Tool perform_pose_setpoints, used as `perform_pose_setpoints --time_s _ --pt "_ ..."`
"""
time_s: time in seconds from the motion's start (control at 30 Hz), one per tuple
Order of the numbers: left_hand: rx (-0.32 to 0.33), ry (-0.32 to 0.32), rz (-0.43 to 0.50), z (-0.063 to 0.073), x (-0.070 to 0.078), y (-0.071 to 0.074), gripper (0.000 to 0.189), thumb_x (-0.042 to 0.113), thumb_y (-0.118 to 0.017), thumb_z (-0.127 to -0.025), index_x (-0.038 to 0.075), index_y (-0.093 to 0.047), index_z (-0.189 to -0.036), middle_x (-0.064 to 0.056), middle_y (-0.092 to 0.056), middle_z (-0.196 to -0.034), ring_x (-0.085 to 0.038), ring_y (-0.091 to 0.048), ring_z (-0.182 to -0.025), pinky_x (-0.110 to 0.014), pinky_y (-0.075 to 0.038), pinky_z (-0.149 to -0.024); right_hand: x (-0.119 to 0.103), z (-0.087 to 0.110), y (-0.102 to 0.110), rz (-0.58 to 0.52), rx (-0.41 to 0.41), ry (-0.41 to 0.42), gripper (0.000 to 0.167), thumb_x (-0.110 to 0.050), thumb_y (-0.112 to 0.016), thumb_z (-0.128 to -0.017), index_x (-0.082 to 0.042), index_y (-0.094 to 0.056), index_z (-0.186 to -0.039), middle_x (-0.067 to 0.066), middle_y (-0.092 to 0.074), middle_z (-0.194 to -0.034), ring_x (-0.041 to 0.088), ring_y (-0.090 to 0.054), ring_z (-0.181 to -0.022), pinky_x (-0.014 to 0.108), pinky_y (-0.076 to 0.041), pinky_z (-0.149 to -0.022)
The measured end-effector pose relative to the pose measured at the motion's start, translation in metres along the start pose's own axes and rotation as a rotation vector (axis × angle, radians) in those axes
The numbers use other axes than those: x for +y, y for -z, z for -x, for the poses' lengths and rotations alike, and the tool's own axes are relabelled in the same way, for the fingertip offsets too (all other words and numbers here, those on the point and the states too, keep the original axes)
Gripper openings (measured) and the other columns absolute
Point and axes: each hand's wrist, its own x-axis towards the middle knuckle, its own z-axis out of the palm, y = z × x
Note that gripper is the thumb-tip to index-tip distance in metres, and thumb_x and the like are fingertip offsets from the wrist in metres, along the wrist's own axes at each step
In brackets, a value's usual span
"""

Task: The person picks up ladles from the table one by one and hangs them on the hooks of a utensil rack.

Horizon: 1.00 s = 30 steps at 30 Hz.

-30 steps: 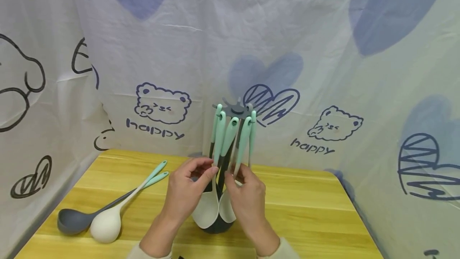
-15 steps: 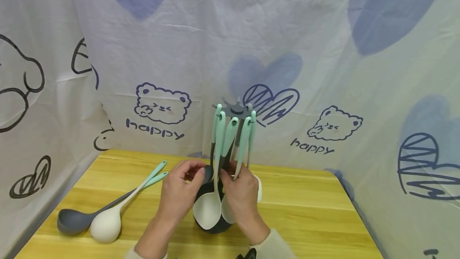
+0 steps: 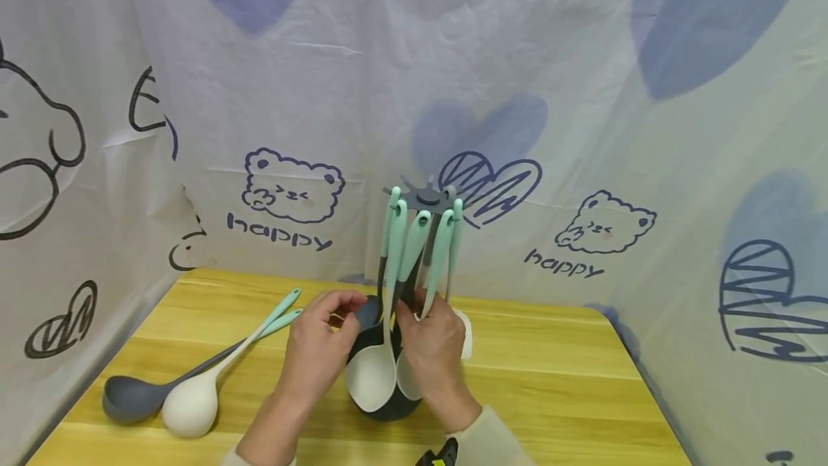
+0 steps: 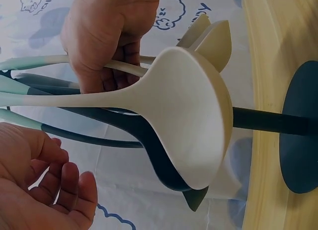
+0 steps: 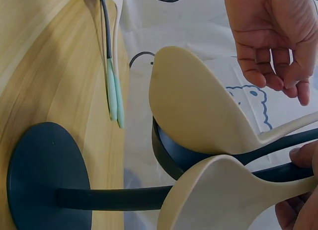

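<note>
A dark utensil stand (image 3: 428, 198) holds several utensils hanging by mint-green handles around its pole. At its front left hangs a white ladle (image 3: 371, 377), with a second white ladle (image 5: 216, 190) to the right and a dark ladle (image 5: 171, 145) behind. My right hand (image 3: 435, 340) is in among the shafts. Its thumb lies near a dark shaft, and its curled fingers hold the right white ladle's shaft; part of this grip is hidden. To the left, my left hand (image 3: 321, 340) has loosely curled fingers with nothing between them, apart from the utensils.
On the wooden table (image 3: 550, 380), a dark ladle (image 3: 132, 399) and a white ladle (image 3: 190, 408) lie crossed to the left. The stand's round base (image 4: 303, 125) rests on the tabletop. A printed cloth (image 3: 401, 78) hangs behind.
My left hand has let go of the front-left white ladle's handle and drawn back to the left. My right hand has shifted slightly left, and a white utensil edge shows beside it.
</note>
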Motion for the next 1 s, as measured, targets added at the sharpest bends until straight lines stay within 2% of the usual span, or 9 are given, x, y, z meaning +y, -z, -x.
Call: perform_pose_setpoints --time_s 0.2,0.43,0.57,0.73,0.87,1.0 --pt "-0.003 -0.043 -0.014 -0.010 0.002 -0.002 0.018 0.008 -0.074 -0.097 0.012 -0.079 -0.113 -0.003 -0.075 -0.105 -0.016 -0.068 -0.093 -0.026 -0.057 -0.080 0.001 -0.005 0.001 0.017 0.035 0.062 0.018 -0.016 -0.088 -0.078 -0.016 -0.070 -0.077 0.000 -0.075 -0.072 0.024 -0.073 -0.066 0.042 -0.055 -0.057" --pt "-0.055 -0.047 -0.029 -0.022 0.007 -0.005 0.026 0.017 -0.076 -0.099 0.011 -0.077 -0.123 -0.004 -0.074 -0.105 -0.018 -0.067 -0.093 -0.030 -0.058 -0.081 0.003 -0.009 0.006 0.010 0.022 0.121 0.018 -0.017 -0.088 -0.079 -0.016 -0.070 -0.076 -0.001 -0.074 -0.070 0.023 -0.072 -0.063 0.040 -0.053 -0.054" --pt "-0.068 -0.043 -0.047 -0.028 0.010 -0.010 0.028 0.020 -0.075 -0.099 0.011 -0.075 -0.126 -0.005 -0.072 -0.107 -0.020 -0.067 -0.095 -0.033 -0.059 -0.082 0.006 -0.010 0.008 -0.004 -0.007 0.147 0.016 -0.014 -0.087 -0.078 -0.015 -0.072 -0.076 0.000 -0.075 -0.070 0.022 -0.073 -0.063 0.038 -0.054 -0.054" --pt "-0.070 -0.070 -0.072 -0.033 0.011 -0.015 0.029 0.020 -0.077 -0.098 0.008 -0.076 -0.124 -0.007 -0.072 -0.108 -0.021 -0.066 -0.094 -0.035 -0.059 -0.080 0.011 -0.012 0.012 -0.018 -0.058 0.178 0.015 -0.014 -0.085 -0.078 -0.016 -0.071 -0.073 -0.002 -0.071 -0.065 0.016 -0.067 -0.057 0.031 -0.049 -0.051" --pt "-0.053 -0.083 -0.075 -0.032 0.013 -0.017 0.024 0.018 -0.078 -0.098 0.007 -0.077 -0.119 -0.007 -0.072 -0.107 -0.022 -0.066 -0.093 -0.034 -0.058 -0.078 0.014 -0.014 0.015 -0.034 -0.114 0.215 0.010 -0.017 -0.084 -0.083 -0.015 -0.076 -0.079 -0.004 -0.074 -0.068 0.011 -0.067 -0.057 0.026 -0.051 -0.053" --pt "-0.055 -0.067 -0.073 -0.030 0.015 -0.017 0.016 0.018 -0.078 -0.098 0.010 -0.079 -0.111 -0.004 -0.072 -0.104 -0.019 -0.065 -0.091 -0.031 -0.056 -0.075 0.015 -0.017 0.019 -0.064 -0.165 0.230 0.003 -0.016 -0.082 -0.087 -0.013 -0.081 -0.087 -0.001 -0.078 -0.075 0.013 -0.072 -0.062 0.028 -0.055 -0.056"
